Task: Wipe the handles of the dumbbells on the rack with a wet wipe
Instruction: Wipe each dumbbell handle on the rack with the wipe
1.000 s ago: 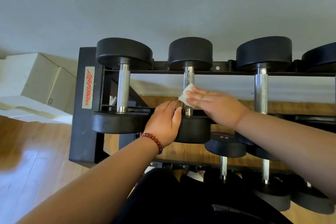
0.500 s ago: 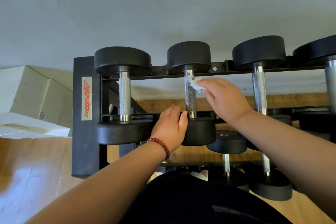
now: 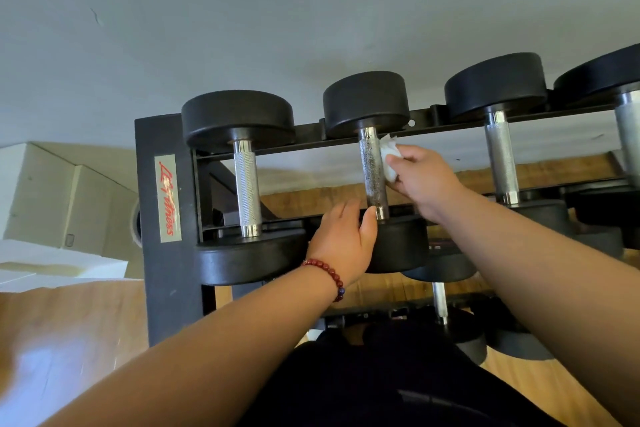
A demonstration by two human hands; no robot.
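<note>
A black dumbbell rack (image 3: 156, 218) carries several black dumbbells with knurled chrome handles on its top tier. My right hand (image 3: 422, 180) pinches a white wet wipe (image 3: 389, 156) against the right side of the second dumbbell's handle (image 3: 371, 170), which looks darker and damp. My left hand (image 3: 346, 239) grips the near head of that dumbbell (image 3: 401, 243), the thumb lying beside the handle's base. The first handle (image 3: 246, 191) on the left and the third handle (image 3: 502, 159) on the right are uncovered.
More dumbbells sit on a lower tier (image 3: 440, 302) beneath my arms. White cardboard boxes (image 3: 52, 204) stand on the wooden floor (image 3: 69, 340) left of the rack. A grey wall (image 3: 311, 10) is behind the rack. A red bead bracelet (image 3: 329, 274) circles my left wrist.
My right hand slid the wipe from the handle's near end up to its far end, then round to the right side. My left hand stayed on the near head.
</note>
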